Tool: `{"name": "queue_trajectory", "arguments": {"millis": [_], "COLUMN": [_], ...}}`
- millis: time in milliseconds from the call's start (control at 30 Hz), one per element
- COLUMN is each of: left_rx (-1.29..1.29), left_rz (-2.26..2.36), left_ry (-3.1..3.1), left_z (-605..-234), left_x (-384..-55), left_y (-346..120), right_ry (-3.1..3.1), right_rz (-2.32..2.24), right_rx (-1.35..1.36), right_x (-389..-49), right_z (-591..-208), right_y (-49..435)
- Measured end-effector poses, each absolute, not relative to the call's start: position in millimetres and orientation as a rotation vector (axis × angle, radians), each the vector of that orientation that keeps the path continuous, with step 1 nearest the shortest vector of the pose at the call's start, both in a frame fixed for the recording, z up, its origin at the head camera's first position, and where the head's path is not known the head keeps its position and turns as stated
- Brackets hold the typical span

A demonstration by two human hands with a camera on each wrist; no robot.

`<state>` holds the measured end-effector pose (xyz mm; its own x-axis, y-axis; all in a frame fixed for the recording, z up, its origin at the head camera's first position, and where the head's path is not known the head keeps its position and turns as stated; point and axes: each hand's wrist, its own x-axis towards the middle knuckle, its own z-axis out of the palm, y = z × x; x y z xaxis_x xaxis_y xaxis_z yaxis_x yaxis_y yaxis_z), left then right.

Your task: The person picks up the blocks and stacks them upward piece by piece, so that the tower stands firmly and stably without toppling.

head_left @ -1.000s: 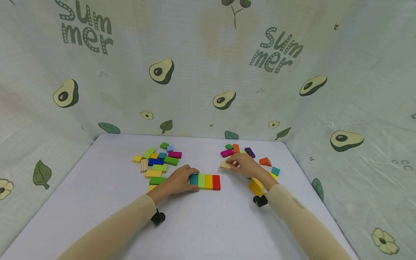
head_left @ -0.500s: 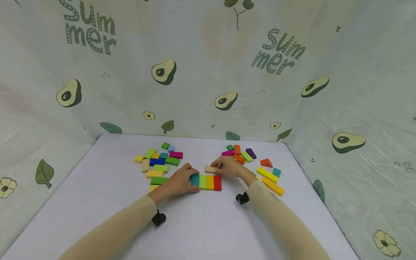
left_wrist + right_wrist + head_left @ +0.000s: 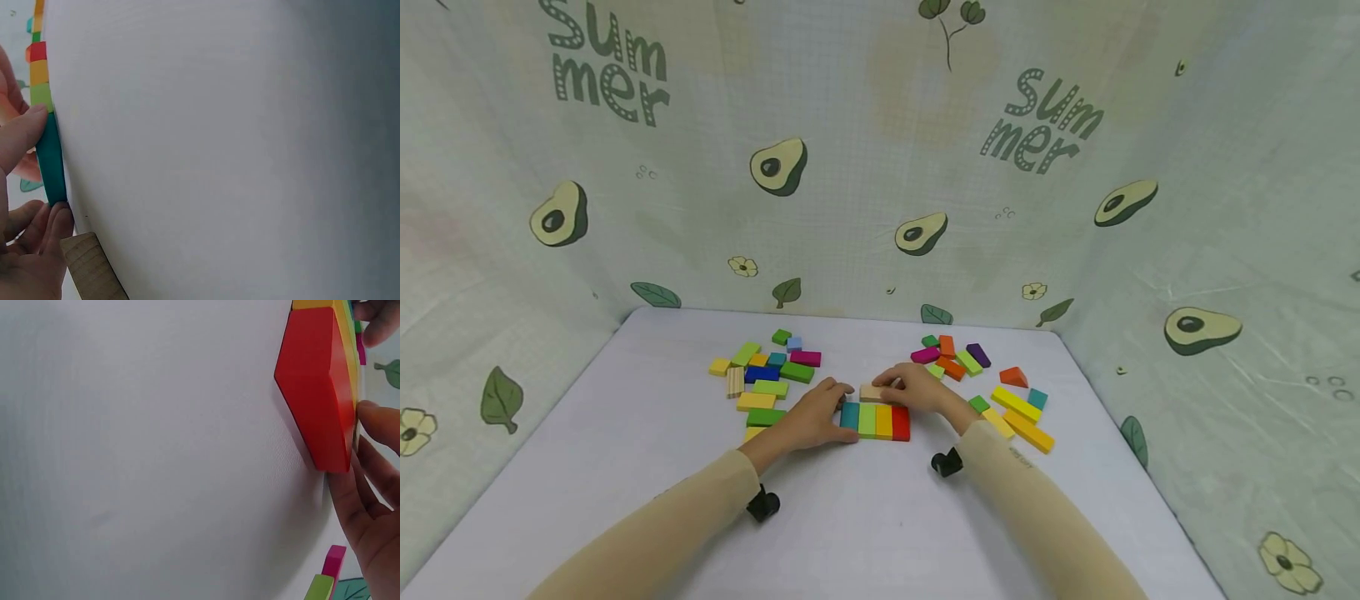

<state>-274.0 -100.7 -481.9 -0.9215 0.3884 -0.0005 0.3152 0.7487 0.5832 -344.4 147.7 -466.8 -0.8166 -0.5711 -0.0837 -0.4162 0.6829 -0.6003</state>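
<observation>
A row of teal (image 3: pixel 849 415), light green (image 3: pixel 867 422), yellow (image 3: pixel 883 422) and red (image 3: pixel 901 424) blocks lies side by side at the table's middle. My left hand (image 3: pixel 811 418) pinches the teal block at the row's left end, thumb at its near end and fingers at its far end. Between the thumb and fingers of my right hand (image 3: pixel 921 390) is a plain wooden block (image 3: pixel 870 393), lying crosswise close behind the row. In the right wrist view the red block (image 3: pixel 312 369) stands in front and mostly hides the wooden one.
Left of the row is a loose group of coloured blocks, among them a blue block (image 3: pixel 762 374) and a striped wooden block (image 3: pixel 735 382). Another scatter lies to the right, with a purple block (image 3: pixel 978 355) and a long yellow block (image 3: pixel 1017 403). A patterned cloth (image 3: pixel 850 100) rises behind the table.
My right hand has carried the wooden block leftward from beside the right-hand blocks to just behind the row. The left hand has stayed at the teal block.
</observation>
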Motion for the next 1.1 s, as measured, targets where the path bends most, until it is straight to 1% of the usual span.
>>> {"name": "queue_trajectory", "arguments": {"millis": [467,1100], "left_rx": [0.516,0.554], "left_rz": [0.948,0.883], "left_ry": [2.806,2.815], "left_z": [-484,-483], "left_x": [-276,-278], "left_y": [-101,-101], "right_ry": [2.616,2.612], "right_rz": [-0.852,-0.864], "right_rx": [-0.883,-0.872], "right_x": [-336,-334], "right_z": [-467,-466], "right_y": [127,125]}}
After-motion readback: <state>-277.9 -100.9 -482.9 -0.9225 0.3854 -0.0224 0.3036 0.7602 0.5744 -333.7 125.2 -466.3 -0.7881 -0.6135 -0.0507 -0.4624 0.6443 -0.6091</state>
